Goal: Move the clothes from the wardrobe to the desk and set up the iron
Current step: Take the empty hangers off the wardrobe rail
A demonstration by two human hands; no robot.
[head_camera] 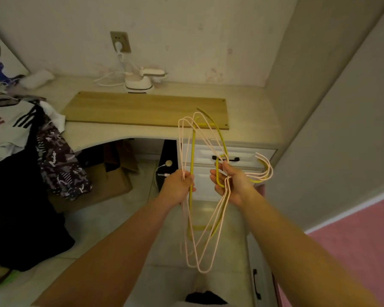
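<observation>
You've got a bundle of empty hangers, thin pink wire and one yellow, left hand and right hand both curled round them; clothes already lie on the desk, the smooth white iron is plugged in (seemingly), so next, I'd say, park those hangers

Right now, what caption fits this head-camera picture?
Both hands, left and right, hold empty hangers before the desk.

no readable text, labels, brands or numbers anywhere, print on the white shirt illegible
</observation>
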